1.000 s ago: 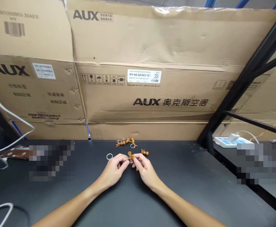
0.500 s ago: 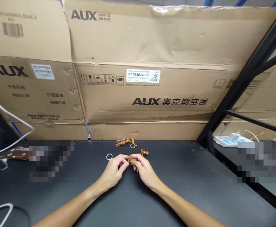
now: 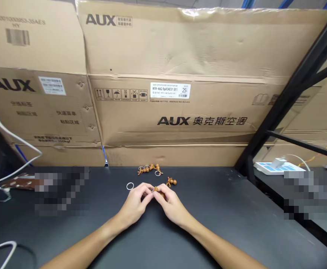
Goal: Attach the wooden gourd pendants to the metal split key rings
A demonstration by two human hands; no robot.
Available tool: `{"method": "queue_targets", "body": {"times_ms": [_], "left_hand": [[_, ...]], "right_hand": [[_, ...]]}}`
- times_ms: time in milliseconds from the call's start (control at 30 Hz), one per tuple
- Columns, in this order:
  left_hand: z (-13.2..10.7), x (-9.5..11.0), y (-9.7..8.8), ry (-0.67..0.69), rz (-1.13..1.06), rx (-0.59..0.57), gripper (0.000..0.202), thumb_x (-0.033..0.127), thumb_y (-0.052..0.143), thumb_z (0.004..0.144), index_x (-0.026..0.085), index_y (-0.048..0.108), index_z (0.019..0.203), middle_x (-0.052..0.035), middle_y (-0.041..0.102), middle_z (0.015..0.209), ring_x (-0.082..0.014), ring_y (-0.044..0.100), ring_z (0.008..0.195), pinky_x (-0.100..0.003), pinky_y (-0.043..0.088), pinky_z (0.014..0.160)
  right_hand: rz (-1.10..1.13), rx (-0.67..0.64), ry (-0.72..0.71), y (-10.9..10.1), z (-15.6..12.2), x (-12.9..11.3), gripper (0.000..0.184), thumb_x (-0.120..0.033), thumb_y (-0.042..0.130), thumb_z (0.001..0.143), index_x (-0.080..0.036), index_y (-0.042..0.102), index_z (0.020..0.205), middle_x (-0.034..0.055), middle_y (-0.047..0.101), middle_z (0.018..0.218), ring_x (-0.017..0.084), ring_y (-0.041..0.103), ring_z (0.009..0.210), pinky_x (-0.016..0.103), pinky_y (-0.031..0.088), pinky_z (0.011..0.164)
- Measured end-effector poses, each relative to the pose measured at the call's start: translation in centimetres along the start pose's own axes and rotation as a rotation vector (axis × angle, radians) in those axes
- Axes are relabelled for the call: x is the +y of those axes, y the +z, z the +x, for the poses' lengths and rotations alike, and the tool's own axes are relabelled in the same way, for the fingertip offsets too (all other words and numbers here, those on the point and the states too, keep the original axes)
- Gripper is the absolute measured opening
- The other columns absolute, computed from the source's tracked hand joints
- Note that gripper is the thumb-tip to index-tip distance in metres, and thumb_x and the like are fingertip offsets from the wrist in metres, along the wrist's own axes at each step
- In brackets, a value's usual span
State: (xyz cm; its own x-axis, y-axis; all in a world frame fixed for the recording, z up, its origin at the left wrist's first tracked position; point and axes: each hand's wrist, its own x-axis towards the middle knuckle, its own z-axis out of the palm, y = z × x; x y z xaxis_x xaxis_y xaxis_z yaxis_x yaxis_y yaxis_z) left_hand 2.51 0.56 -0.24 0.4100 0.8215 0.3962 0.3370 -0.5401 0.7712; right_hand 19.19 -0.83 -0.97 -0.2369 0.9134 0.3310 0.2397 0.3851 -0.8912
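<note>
Two hands meet at the fingertips above the black table (image 3: 214, 198): the left hand (image 3: 134, 201) and right hand (image 3: 172, 206) pinch a small wooden bead piece (image 3: 155, 189), mostly hidden by the fingers. Just beyond sit a gourd-shaped bead charm (image 3: 171, 182) and a knotted bead cluster (image 3: 149, 169), with a pale loose ring (image 3: 130, 185) beside the left hand
</note>
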Motion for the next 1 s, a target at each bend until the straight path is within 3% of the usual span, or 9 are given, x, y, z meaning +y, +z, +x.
{"method": "queue_targets", "body": {"times_ms": [100,200,433,567,833,1000], "left_hand": [[0.0,-0.1,0.1,-0.039,-0.051,-0.001,0.012,0.028,0.052,0.089,0.018,0.055,0.083,-0.0046,0.065,0.093,-0.0161,0.062,0.081,-0.029,0.049,0.075],[0.1,0.0,0.1,-0.068,-0.077,-0.016,0.016,0.032,0.054,0.088,0.019,0.056,0.096,-0.0025,0.065,0.088,-0.0145,0.061,0.075,-0.027,0.049,0.070],[0.1,0.5,-0.2,-0.024,0.024,-0.089,0.016,0.030,0.056,0.087,0.019,0.065,0.094,-0.0027,0.066,0.085,-0.0152,0.060,0.074,-0.026,0.049,0.070],[0.0,0.3,-0.3,0.071,0.105,-0.091,0.022,0.023,0.042,0.094,0.020,0.065,0.093,-0.0044,0.066,0.091,-0.0164,0.061,0.083,-0.029,0.049,0.079],[-0.3,-0.5,-0.4,0.316,0.480,-0.085,0.023,0.016,0.040,0.094,0.018,0.063,0.096,-0.0079,0.064,0.099,-0.0196,0.060,0.090,-0.034,0.051,0.082],[-0.1,-0.8,-0.8,0.354,0.572,-0.034,0.023,0.016,0.042,0.093,0.017,0.065,0.094,-0.0086,0.066,0.102,-0.0209,0.060,0.091,-0.037,0.051,0.085]], "right_hand": [[-0.005,-0.025,0.010,0.0,0.0,-0.1,0.023,-0.038,0.052,0.089,-0.018,0.056,0.077,-0.0015,0.048,0.076,0.012,0.041,0.064,0.025,0.036,0.061],[0.027,-0.019,0.044,0.1,0.0,0.3,0.027,-0.040,0.051,0.089,-0.018,0.055,0.074,-0.0025,0.047,0.069,0.011,0.040,0.062,0.024,0.035,0.060],[0.066,0.001,0.076,0.0,0.2,0.7,0.032,-0.044,0.050,0.088,-0.017,0.054,0.072,-0.0023,0.050,0.066,0.012,0.043,0.061,0.024,0.037,0.060],[0.079,0.019,0.092,0.0,0.2,0.7,0.034,-0.048,0.049,0.088,-0.018,0.052,0.071,-0.0027,0.048,0.063,0.012,0.042,0.058,0.024,0.037,0.058],[0.050,-0.015,0.085,0.1,0.0,0.7,0.033,-0.045,0.050,0.089,-0.018,0.054,0.071,-0.0016,0.051,0.063,0.012,0.045,0.057,0.024,0.037,0.057],[0.046,-0.012,0.073,0.0,0.0,0.6,0.030,-0.042,0.049,0.090,-0.018,0.054,0.072,-0.0018,0.052,0.065,0.012,0.046,0.060,0.024,0.038,0.060]]}}
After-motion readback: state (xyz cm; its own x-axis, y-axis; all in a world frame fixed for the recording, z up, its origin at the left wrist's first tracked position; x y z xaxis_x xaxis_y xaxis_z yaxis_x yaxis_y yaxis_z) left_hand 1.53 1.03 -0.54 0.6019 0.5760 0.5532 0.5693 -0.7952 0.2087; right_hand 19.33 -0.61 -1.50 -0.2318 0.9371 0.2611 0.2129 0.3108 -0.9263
